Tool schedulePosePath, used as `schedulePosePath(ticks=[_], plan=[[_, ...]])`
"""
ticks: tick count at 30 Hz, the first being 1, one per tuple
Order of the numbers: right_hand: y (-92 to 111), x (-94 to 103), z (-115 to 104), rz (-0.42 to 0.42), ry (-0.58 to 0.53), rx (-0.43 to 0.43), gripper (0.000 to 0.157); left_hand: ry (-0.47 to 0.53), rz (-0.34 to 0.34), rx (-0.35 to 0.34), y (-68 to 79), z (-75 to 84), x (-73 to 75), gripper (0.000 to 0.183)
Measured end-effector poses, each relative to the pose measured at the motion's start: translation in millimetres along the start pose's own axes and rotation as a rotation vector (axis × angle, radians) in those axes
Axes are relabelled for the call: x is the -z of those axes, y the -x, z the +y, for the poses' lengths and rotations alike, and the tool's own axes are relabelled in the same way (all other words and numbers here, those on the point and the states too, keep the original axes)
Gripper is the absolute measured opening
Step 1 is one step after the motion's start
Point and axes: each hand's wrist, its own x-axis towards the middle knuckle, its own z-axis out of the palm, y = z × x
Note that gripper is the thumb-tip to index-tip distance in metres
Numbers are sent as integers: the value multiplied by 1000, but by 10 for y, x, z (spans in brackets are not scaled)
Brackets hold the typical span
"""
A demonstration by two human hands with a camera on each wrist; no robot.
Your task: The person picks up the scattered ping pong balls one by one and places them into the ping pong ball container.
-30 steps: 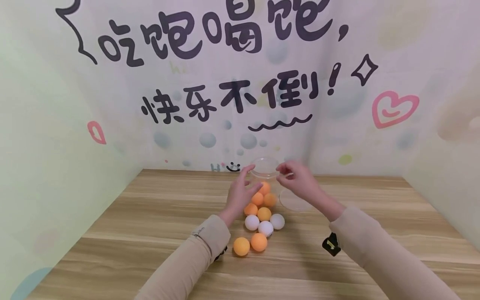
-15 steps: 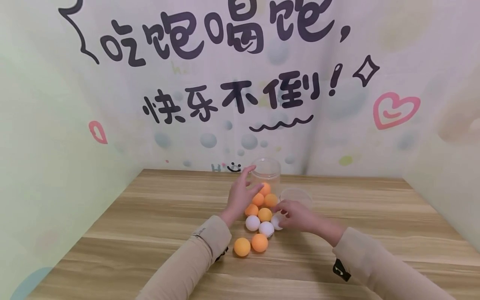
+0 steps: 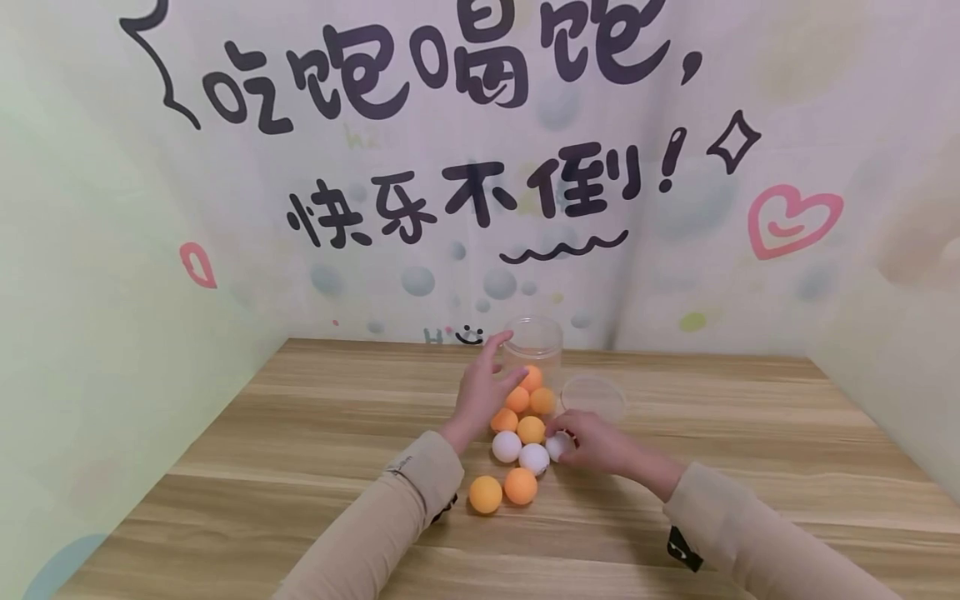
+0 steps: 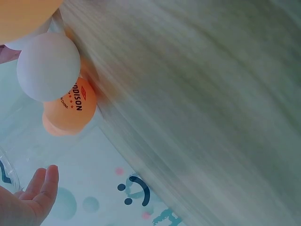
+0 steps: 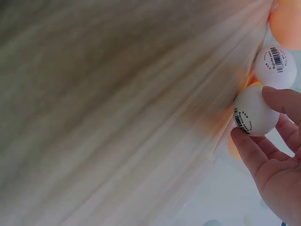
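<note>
Head view: right hand low on the wooden table, fingers curled round a white ball at the right edge of the ball cluster, ball resting on the table. Left hand raised at the left side of the clear jar, fingers fairly straight and spread, index tip near the jar rim, thumb towards the jar wall; contact looks likely but can't confirm a grip. The jar stands upright at the back of the cluster, orange balls seen through or just in front of its lower part. Clear lid lies flat on the table just right of the jar, behind the right hand. More balls in front: two white balls side by side, one orange behind them, two orange nearest the person. Backdrop with black lettering behind the table. Left wrist view: blurry table surface, fingertips of the left hand at bottom left, extended and relaxed, holding nothing visible; a white ball and an orange printed ball near the top left. Right wrist view: right hand's fingers and thumb pinch the white ball with a barcode print, ball against the table; another white barcode ball just beside it, an orange one at the top right.
</note>
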Motion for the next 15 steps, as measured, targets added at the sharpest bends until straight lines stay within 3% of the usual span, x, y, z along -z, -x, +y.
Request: schedulePosePath(ticks=[8, 15], plan=[[-4, 42, 28, 42, 13, 28, 22, 2, 5, 0, -18, -13, -10, 56], [-17, 242, -39, 66, 57, 39, 22, 1, 10, -22, -2, -3, -2, 56]])
